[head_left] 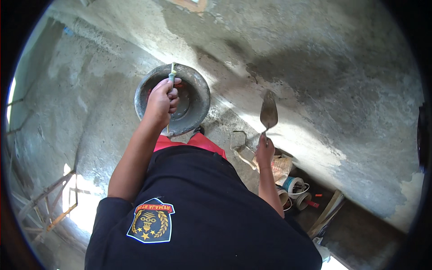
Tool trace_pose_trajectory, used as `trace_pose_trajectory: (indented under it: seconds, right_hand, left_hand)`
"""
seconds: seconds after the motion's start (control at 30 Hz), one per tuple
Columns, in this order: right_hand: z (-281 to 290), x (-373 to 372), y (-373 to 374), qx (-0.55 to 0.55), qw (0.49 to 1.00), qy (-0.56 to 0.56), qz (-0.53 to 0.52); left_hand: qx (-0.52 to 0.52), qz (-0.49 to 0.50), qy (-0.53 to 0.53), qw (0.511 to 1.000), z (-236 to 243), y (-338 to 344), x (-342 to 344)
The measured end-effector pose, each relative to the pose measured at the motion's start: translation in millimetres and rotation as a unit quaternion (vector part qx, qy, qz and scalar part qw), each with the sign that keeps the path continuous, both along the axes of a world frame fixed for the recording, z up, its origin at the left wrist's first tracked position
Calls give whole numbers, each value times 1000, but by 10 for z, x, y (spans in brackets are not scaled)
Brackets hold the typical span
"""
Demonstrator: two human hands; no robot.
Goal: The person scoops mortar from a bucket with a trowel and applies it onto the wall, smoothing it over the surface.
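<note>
My left hand (pixel 161 102) has its fingers (pixel 173 95) curled tight around a thin handle (pixel 172 74) over one round, mortar-crusted grey bucket (pixel 200 96), which sits directly beneath them. To the right, my right hand (pixel 264 150) has its fingers wrapped around the handle of one pointed metal trowel (pixel 268 112), blade rising above them. Rough grey plastered wall (pixel 315 67) lies beyond both. Below the right fingers, several small tubs (pixel 294 191) stand clustered on the floor.

Both hands (pixel 163 101) (pixel 264 150) fisted, arms outstretched.
</note>
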State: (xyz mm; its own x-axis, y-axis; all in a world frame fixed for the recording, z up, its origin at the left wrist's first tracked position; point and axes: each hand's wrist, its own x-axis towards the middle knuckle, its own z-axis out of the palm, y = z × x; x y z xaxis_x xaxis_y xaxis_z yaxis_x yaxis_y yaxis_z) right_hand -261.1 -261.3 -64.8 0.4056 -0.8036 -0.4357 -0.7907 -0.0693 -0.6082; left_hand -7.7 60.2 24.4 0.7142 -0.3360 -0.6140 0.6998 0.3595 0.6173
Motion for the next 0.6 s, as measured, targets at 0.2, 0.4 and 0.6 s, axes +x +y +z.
trace_pose_trajectory:
  seconds: [0.2, 0.4, 0.6]
  right_hand:
    - [548, 352, 376, -174, 926, -46, 332]
    - [998, 1555, 1048, -297, 756, 52, 581]
    - [380, 2234, 1318, -409, 621, 112, 659]
  left_hand:
    - [-24, -20, -21, 999, 87, 7, 70]
    - [-22, -38, -91, 995, 126, -114, 33]
    - [-27, -22, -180, 983, 137, -168, -112]
